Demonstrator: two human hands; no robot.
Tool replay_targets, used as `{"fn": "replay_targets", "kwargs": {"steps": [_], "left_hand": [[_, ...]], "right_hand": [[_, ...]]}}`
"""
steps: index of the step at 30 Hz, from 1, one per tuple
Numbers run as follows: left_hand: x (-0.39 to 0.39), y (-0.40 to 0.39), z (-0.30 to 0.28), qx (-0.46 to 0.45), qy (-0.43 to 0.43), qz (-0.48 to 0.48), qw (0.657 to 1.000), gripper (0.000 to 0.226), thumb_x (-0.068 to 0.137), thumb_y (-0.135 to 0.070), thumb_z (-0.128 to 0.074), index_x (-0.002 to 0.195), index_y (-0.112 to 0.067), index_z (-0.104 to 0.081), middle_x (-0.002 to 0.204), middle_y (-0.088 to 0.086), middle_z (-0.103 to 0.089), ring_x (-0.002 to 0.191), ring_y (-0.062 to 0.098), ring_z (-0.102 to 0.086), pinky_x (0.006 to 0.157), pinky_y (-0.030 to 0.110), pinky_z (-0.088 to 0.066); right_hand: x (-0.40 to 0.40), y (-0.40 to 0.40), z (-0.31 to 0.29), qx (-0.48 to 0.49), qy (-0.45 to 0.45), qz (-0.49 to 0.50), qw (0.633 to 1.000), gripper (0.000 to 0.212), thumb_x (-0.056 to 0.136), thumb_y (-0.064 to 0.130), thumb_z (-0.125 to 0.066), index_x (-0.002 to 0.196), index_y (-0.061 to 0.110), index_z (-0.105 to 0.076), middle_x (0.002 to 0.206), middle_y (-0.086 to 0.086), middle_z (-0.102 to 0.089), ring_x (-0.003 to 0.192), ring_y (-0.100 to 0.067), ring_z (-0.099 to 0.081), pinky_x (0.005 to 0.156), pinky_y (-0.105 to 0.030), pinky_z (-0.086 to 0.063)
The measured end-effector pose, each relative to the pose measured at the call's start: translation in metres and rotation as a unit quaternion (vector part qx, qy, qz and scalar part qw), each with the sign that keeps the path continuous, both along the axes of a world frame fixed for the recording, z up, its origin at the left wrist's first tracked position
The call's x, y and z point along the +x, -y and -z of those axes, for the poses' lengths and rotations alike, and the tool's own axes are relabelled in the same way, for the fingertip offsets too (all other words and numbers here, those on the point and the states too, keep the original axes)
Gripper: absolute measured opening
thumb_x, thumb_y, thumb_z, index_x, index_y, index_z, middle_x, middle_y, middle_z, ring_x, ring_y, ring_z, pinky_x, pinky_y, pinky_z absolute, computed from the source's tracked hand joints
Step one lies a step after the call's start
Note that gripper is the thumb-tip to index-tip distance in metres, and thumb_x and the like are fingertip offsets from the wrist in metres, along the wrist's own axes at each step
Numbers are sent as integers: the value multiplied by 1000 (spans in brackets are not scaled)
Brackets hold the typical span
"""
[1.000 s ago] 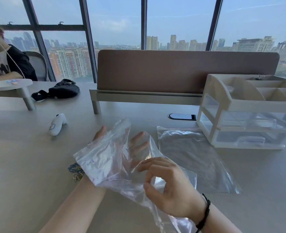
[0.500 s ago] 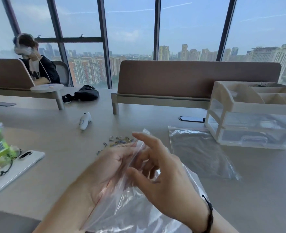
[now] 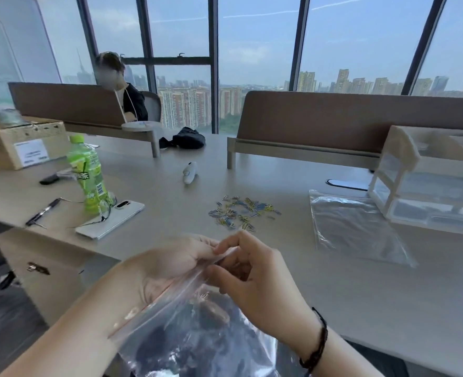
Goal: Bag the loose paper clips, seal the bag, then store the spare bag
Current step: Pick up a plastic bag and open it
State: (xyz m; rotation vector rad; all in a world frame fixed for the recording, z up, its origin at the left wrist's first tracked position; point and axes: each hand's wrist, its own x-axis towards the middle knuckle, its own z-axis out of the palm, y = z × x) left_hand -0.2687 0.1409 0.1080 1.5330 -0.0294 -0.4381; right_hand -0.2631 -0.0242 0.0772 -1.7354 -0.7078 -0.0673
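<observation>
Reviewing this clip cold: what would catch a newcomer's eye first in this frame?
First, the two hands low in the middle: the left hand and right hand pinch the mouth of a clear plastic bag. Beyond them, the loose paper clips lie scattered on the desk. A bright green bottle stands at left.

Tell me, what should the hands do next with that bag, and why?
Probably pull the bag's mouth open. Both hands, left hand and right hand, pinch the top edge of the clear bag, and the paper clips all seem to lie loose on the table, beyond the hands. The bag likely needs an open mouth before any clips can go in.
</observation>
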Motion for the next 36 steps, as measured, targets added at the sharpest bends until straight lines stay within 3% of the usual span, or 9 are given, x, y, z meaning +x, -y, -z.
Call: {"fn": "replay_targets", "kwargs": {"steps": [4, 11, 17, 20, 22, 26, 30, 32, 36], "left_hand": [[0, -4, 18, 92, 4, -41, 995, 16, 81, -19, -55, 91, -8, -62, 96, 19, -56, 94, 33, -51, 95, 58, -40], [-6, 12, 42, 47, -35, -126, 990, 15, 101, -5, -41, 95, -5, -55, 77, 7, -56, 68, 19, -56, 50, 23, -47], [-10, 24, 50, 65, -31, -96, 993, 30, 103, -15, -42, 103, 9, -61, 88, 18, -62, 68, 26, -59, 45, 26, -47], [-19, 21, 60, 200, 4, -110, 974, 28, 104, -20, -42, 108, -18, -70, 111, -2, -73, 92, 25, -71, 57, 30, -54], [-29, 14, 60, 279, 21, -107, 954, 31, 101, -13, -45, 101, -26, -73, 102, -5, -75, 85, 23, -73, 58, 31, -57], [-51, -4, 59, 509, 17, -51, 859, 33, 91, 1, -50, 92, -17, -77, 68, 4, -72, 54, 15, -67, 46, 29, -55], [-60, -15, 65, 610, -43, -36, 791, 43, 76, 12, -56, 102, -17, -76, 86, 9, -76, 68, 20, -75, 63, 37, -62], [-59, -16, 66, 615, -40, -40, 787, 47, 75, 13, -57, 107, -17, -74, 91, 11, -76, 66, 19, -74, 64, 35, -63], [-49, -11, 72, 564, -15, -56, 824, 35, 79, 9, -49, 94, -15, -70, 67, 12, -74, 49, 17, -68, 45, 23, -53]], "right_hand": [[-2, -3, 12, -34, -30, -10, 999, 20, 82, 27, -76, 88, 30, -57, 74, -5, -74, 65, -36, -67, 66, -52, -56], [-1, -2, 32, -79, -49, 18, 996, 39, 77, 57, -67, 75, 20, -55, 65, -13, -69, 60, -36, -64, 59, -50, -55], [3, 16, 51, -168, -79, -2, 983, 17, 78, 21, -69, 69, 9, -61, 61, -10, -71, 52, -22, -65, 59, -40, -56], [3, 26, 56, -192, -124, -13, 973, 5, 76, 6, -66, 73, 6, -62, 62, -14, -72, 51, -21, -67, 52, -31, -55], [0, 32, 57, -236, -156, -50, 958, 4, 79, 1, -63, 80, 4, -63, 67, -16, -73, 53, -21, -68, 52, -30, -56], [-6, 35, 61, -373, -133, -110, 912, 14, 84, 4, -60, 91, 14, -67, 65, 1, -66, 55, -12, -63, 55, -27, -57], [1, 24, 67, -491, -35, -62, 868, 35, 85, 2, -48, 90, 26, -72, 89, 9, -66, 79, -15, -65, 72, -34, -59], [5, 19, 69, -515, -20, -40, 856, 41, 84, 0, -46, 90, 30, -73, 104, 7, -70, 90, -17, -67, 78, -36, -60], [14, 12, 71, -546, 10, -55, 836, 43, 84, -1, -47, 102, 25, -75, 114, -1, -70, 96, -26, -68, 83, -40, -58]]}}
